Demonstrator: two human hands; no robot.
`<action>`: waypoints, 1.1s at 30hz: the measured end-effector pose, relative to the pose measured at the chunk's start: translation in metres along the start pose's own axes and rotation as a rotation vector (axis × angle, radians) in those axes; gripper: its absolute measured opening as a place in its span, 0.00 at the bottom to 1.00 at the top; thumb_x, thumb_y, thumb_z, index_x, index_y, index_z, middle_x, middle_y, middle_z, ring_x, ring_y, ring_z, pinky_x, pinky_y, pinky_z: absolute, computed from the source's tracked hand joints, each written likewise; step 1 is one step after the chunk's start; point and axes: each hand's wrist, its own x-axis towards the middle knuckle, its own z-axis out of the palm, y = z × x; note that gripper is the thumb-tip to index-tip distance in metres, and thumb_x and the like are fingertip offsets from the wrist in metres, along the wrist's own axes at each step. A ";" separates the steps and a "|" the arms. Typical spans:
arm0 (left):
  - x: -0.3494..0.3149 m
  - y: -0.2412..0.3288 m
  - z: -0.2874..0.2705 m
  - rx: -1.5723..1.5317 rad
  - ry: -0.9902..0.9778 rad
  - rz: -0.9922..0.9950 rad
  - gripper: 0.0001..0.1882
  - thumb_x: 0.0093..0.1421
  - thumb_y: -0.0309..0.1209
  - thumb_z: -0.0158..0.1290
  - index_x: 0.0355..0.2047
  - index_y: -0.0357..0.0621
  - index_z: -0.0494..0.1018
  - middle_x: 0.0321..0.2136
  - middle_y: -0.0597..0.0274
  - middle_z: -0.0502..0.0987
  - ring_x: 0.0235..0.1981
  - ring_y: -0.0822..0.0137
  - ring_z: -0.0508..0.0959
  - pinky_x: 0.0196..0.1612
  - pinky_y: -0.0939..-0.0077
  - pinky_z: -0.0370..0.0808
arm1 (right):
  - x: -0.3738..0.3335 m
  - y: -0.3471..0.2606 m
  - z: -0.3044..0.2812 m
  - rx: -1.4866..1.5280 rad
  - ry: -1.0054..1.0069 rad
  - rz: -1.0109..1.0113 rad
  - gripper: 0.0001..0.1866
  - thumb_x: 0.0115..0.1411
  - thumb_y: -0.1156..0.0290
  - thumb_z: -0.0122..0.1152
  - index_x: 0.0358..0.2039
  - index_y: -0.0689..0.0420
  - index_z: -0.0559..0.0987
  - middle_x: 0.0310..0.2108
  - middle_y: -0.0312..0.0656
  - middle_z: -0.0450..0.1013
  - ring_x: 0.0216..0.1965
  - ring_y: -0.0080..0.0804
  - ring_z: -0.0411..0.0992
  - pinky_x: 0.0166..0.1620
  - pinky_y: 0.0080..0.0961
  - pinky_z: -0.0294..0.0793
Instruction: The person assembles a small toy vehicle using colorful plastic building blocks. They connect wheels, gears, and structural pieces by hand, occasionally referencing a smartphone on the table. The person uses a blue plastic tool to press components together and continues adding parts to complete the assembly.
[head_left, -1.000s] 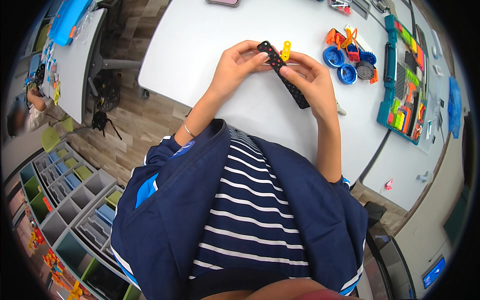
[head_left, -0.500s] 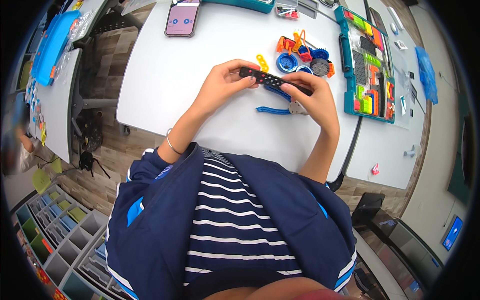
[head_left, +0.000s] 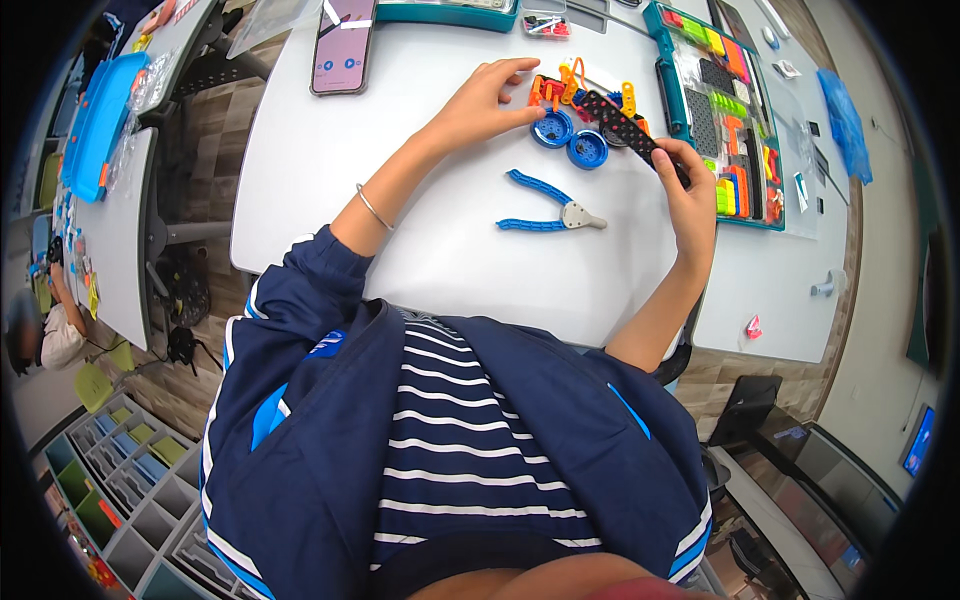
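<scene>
My right hand (head_left: pixel 690 190) grips one end of a long black perforated beam (head_left: pixel 622 125), which slants up and left over a small group of building parts. My left hand (head_left: pixel 485 105) is open, fingers apart, its thumb close to the orange pieces (head_left: pixel 547 92) and a blue wheel (head_left: pixel 552 128); whether it touches them I cannot tell. A second blue wheel (head_left: pixel 587 149) lies just beside the first. Past the beam shows a yellow perforated piece (head_left: pixel 628 98). Blue-handled pliers (head_left: pixel 570 214) lie spread on the white table, nearer to me than the wheels.
At right stands a teal-edged case (head_left: pixel 678 135) of colourful building parts. A phone (head_left: pixel 343 50) lies at the far left of the table (head_left: pixel 320 200), and a small clear box (head_left: pixel 546 25) sits at the back. Another person (head_left: pixel 60 335) is at a table on the left.
My left hand has let go of the beam and moved toward the orange pieces. The right hand has carried the beam rightward and turned it more steeply. The pliers are now fully uncovered.
</scene>
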 end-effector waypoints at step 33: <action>0.013 -0.004 -0.011 -0.675 -0.147 -0.225 0.22 0.73 0.42 0.46 0.57 0.41 0.75 0.51 0.52 0.78 0.49 0.60 0.82 0.53 0.73 0.81 | 0.033 0.013 0.064 -0.192 0.091 -0.315 0.09 0.61 0.62 0.65 0.32 0.54 0.82 0.58 0.39 0.69 0.62 0.43 0.57 0.65 0.39 0.56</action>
